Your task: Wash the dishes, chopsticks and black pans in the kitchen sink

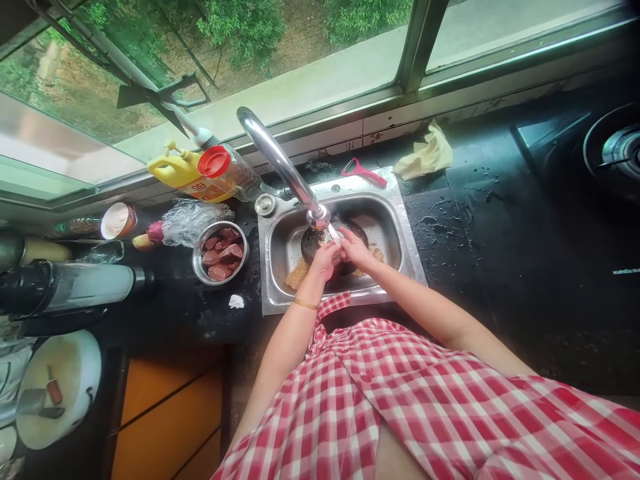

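Note:
Both hands meet under the tap, where water runs over the fingers. My left hand is curled and close against my right hand, whose fingers bend toward it. Whatever lies between the fingers, if anything, is too small to make out. Below them a dark round pan sits in the steel sink, partly hidden by the hands. A tan scrubbing pad lies in the sink by my left wrist. Some pale scraps show beside my right wrist.
Left of the sink stands a steel bowl of dark red meat pieces. Behind it are a red-lidded jar and a yellow bottle. A pink peeler and a cloth lie behind the sink; a gas burner is far right.

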Available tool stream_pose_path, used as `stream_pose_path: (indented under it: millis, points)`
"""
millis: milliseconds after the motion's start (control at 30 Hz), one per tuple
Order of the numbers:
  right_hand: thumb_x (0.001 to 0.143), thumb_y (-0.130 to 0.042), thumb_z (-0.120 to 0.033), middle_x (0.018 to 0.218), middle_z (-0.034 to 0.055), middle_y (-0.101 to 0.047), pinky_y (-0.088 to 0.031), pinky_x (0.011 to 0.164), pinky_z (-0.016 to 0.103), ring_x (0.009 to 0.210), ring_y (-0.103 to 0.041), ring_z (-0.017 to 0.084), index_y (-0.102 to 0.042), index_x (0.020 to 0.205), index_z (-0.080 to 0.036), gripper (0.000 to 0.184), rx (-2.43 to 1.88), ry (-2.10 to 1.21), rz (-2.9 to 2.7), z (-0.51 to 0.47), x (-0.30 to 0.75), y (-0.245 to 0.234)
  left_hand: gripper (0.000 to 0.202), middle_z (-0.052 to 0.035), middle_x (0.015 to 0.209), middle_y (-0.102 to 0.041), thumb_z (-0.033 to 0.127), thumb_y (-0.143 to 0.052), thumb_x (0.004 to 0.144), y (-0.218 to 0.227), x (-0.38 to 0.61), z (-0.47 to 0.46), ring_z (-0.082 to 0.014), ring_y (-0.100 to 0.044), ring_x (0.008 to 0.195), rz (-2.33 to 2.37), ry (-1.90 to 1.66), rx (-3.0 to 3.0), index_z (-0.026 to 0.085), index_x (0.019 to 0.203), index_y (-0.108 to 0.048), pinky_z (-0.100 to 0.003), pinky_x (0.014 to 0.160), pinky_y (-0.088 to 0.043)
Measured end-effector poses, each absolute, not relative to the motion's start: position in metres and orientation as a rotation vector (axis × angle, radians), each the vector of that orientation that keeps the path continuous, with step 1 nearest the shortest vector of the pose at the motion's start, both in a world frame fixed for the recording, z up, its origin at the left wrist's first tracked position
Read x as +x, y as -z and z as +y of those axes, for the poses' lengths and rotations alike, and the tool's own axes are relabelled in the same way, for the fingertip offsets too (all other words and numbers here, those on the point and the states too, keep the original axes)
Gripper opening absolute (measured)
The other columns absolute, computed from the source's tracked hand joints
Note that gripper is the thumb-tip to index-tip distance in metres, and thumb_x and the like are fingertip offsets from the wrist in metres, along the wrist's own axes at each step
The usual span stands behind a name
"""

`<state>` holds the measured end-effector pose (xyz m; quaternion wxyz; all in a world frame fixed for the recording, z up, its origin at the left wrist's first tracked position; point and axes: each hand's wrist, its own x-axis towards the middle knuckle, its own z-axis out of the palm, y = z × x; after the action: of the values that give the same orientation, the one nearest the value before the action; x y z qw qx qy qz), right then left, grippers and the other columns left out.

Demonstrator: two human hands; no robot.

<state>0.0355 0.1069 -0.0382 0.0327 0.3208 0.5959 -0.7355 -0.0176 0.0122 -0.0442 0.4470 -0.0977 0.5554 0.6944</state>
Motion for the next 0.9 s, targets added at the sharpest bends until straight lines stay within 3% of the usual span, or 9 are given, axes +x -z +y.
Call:
stream_pose_path:
  millis: [133,233,533,600,667,767,900]
  points:
    - [0.094,-0.036,-0.035,0.054,-0.0069,-0.045,-0.037,0.047,0.021,0.044,-0.041,0.010,-0.032,0.145,-0.012,0.057,0.940,2.193,1.907,0.107,0.036,0.039,0.019,0.0035,0.055,-0.058,0.019,-0.076,0.063,0.039,-0.017,0.016,-0.0064,-0.051,0.049,1.437,-1.751,-0.253,0.015,0.066,-0.057,-0.020,0.055,-0.039]
    - [0.091,-0.040,-0.032,0.057,-0.0059,-0.047,-0.035,0.046,0.020,0.045,-0.040,0.009,-0.036,0.143,-0.013,0.055,0.965,2.212,1.889,0.109,0.038,0.037,0.021,0.0024,0.058,-0.060,0.022,-0.078,0.062,0.031,-0.020,0.021,-0.0070,-0.054,0.054,1.528,-1.751,-0.317,0.014,0.065,-0.059,-0.020,0.057,-0.040]
    - [0.087,-0.048,-0.029,0.053,-0.0072,-0.043,-0.021,0.039,0.018,0.041,-0.032,0.008,-0.033,0.145,-0.017,0.061,1.050,2.352,1.608,0.137,0.081,0.040,0.022,-0.0093,0.099,-0.072,0.030,-0.072,0.072,0.034,-0.040,0.031,-0.0184,-0.065,0.090,1.860,-1.705,-0.081,0.014,0.087,-0.072,-0.031,0.084,-0.047]
    - [0.086,-0.050,-0.031,0.053,-0.0071,-0.044,-0.022,0.039,0.019,0.040,-0.031,0.008,-0.035,0.143,-0.016,0.061,1.135,2.351,1.608,0.144,0.090,0.045,0.021,-0.0093,0.107,-0.070,0.032,-0.067,0.076,0.036,-0.045,0.030,-0.0202,-0.063,0.099,2.060,-1.582,0.166,0.016,0.087,-0.073,-0.033,0.091,-0.044]
    - [0.086,-0.052,-0.034,0.053,-0.0065,-0.046,-0.026,0.040,0.020,0.040,-0.034,0.009,-0.038,0.140,-0.015,0.059,1.192,2.330,1.661,0.149,0.093,0.051,0.025,-0.0092,0.102,-0.072,0.038,-0.060,0.082,0.037,-0.048,0.027,-0.0236,-0.062,0.104,2.249,-1.299,0.361,0.017,0.079,-0.074,-0.036,0.096,-0.041]
    - [0.087,-0.048,-0.029,0.059,-0.0024,-0.054,-0.042,0.052,0.025,0.051,-0.049,0.013,-0.045,0.136,-0.014,0.052,1.192,2.173,1.929,0.151,0.087,0.059,0.040,-0.0105,0.095,-0.072,0.045,-0.046,0.089,0.039,-0.049,0.017,-0.0274,-0.061,0.105,2.425,-0.962,0.454,0.018,0.079,-0.074,-0.041,0.099,-0.039]
    - [0.087,-0.042,-0.018,0.075,0.0041,-0.068,-0.048,0.079,0.031,0.078,-0.062,0.019,-0.057,0.127,-0.015,0.044,1.039,1.683,2.319,0.147,0.077,0.067,0.036,-0.0127,0.131,-0.057,0.030,-0.053,0.084,0.055,-0.044,-0.012,-0.0275,-0.046,0.127,2.593,-0.986,0.428,0.018,0.117,-0.064,-0.042,0.110,-0.029]
